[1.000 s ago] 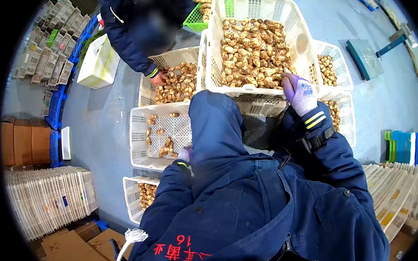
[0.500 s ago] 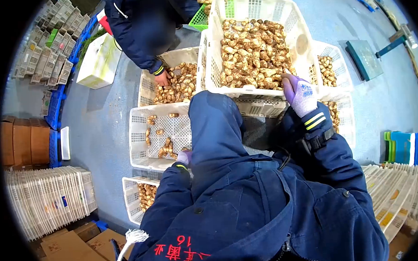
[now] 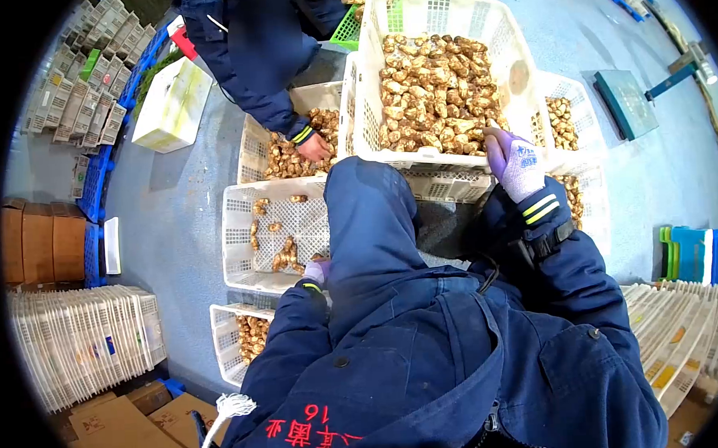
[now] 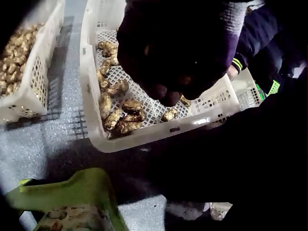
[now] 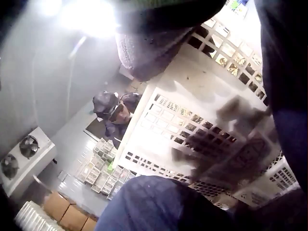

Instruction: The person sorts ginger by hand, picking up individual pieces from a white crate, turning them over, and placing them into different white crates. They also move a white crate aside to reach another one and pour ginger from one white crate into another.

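My gloved right hand (image 3: 520,157) holds the near rim of a tall white plastic crate (image 3: 521,73), its fingertips at a heap of brown-and-cream mushrooms (image 3: 437,92). In the right wrist view the glove (image 5: 149,53) sits at that rim, with its fingers out of sight. Low beside my knee is my gloved left hand (image 3: 317,270), over a shallower white crate (image 3: 230,238) with a few mushrooms (image 3: 284,255) on its bottom. The left wrist view shows this hand (image 4: 178,53) as a dark shape, fingertips pointing down; I cannot tell whether it holds anything.
Across from me, another person's hand (image 3: 316,147) reaches into a white crate (image 3: 252,156) of mushrooms. Another mushroom crate (image 3: 224,342) stands below on the left. A white foam box (image 3: 173,104), a floor scale (image 3: 626,100) and stacked crates (image 3: 100,339) surround the spot.
The other person's hand has moved to the right through the mushrooms in their crate, and their body has shifted slightly. My two hands have stayed almost in place.
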Motion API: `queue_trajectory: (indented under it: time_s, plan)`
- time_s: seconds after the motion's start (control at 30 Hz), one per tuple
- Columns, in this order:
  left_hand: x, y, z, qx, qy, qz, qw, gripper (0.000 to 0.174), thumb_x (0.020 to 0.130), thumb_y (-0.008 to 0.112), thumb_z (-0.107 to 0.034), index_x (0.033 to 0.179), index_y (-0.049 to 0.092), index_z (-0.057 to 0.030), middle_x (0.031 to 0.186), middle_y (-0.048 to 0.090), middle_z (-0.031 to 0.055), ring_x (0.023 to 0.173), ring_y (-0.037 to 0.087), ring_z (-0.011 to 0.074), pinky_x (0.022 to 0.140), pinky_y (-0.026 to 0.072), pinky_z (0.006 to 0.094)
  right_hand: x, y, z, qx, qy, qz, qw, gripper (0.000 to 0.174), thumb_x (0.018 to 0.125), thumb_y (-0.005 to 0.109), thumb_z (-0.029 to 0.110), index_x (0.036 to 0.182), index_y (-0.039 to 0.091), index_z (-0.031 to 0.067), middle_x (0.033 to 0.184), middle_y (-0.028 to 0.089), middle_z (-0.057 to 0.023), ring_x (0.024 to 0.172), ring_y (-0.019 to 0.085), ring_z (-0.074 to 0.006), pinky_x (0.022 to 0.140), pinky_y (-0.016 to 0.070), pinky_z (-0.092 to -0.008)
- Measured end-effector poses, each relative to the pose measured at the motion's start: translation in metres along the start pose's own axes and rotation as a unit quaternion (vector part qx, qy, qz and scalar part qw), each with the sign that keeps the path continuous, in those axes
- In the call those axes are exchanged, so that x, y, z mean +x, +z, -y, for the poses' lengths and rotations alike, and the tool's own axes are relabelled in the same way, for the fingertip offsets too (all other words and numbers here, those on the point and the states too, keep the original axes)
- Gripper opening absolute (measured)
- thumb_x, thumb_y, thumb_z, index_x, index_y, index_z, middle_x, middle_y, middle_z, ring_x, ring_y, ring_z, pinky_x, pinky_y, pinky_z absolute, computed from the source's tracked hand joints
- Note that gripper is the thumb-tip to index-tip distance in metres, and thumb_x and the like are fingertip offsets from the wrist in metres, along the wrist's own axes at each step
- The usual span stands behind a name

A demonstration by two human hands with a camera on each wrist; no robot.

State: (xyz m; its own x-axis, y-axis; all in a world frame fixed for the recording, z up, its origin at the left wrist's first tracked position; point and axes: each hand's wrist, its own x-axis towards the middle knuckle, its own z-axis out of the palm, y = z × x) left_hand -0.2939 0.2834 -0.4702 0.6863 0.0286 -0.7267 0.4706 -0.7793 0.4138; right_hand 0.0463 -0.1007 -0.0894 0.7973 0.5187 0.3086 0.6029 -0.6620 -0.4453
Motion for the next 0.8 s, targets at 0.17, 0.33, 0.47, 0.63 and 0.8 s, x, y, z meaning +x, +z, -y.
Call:
queue_trajectory:
  time_s: [0.17,0.33,0.47,0.63,0.8]
  plan:
    - [0.04,0.046,0.06,-0.23,0.145,-0.194,0.943,0.038,0.086,0.048,-0.038,0.111,0.063,-0.014,0.107,0.066,0.0134,0.1,0.063,0.0304,0.084,0.0495,0.0427,0.0,0.0,-0.001,-0.001,0.002,0.0,1.0,0.023,0.092,0.053,0.018,0.107,0.063,0.0049,0.089,0.066,-0.0209,0.084,0.064,-0.0372,0.076,0.0499,-0.042]
    - [0.033,0.042,0.056,-0.211,0.133,-0.173,0.953,0.042,0.084,0.051,-0.043,0.112,0.065,-0.0157,0.112,0.066,0.012,0.105,0.062,0.0295,0.088,0.0493,0.0395,0.0,0.001,-0.002,0.003,0.005,0.002,1.0,0.023,0.092,0.053,0.019,0.107,0.063,0.0053,0.089,0.066,-0.0207,0.085,0.064,-0.0369,0.076,0.0499,-0.042]
    - [0.023,0.037,0.044,-0.238,0.103,-0.158,0.953,0.045,0.084,0.049,-0.044,0.115,0.063,-0.0147,0.117,0.064,0.0114,0.11,0.06,0.029,0.095,0.0462,0.036,0.0,0.003,-0.003,-0.016,-0.013,-0.017,1.0,0.022,0.092,0.052,0.021,0.102,0.064,0.0058,0.085,0.067,-0.0171,0.079,0.064,-0.0358,0.073,0.0503,-0.0435]
    - [0.029,0.04,0.048,-0.312,0.108,-0.148,0.932,0.041,0.087,0.046,-0.041,0.115,0.063,-0.016,0.115,0.065,0.0098,0.108,0.061,0.028,0.094,0.0464,0.0357,-0.001,0.002,-0.002,-0.005,-0.007,-0.016,1.0,0.022,0.092,0.052,0.021,0.102,0.064,0.0056,0.086,0.066,-0.0177,0.079,0.064,-0.0365,0.073,0.0503,-0.044]
    - [0.042,0.052,0.074,-0.304,0.215,-0.196,0.907,0.036,0.087,0.047,-0.04,0.11,0.064,-0.0177,0.111,0.066,0.008,0.104,0.062,0.0263,0.091,0.0481,0.0366,-0.001,0.004,-0.004,-0.003,-0.005,-0.011,1.0,0.022,0.092,0.053,0.021,0.103,0.064,0.0058,0.087,0.067,-0.0187,0.08,0.064,-0.0362,0.073,0.0503,-0.0434]
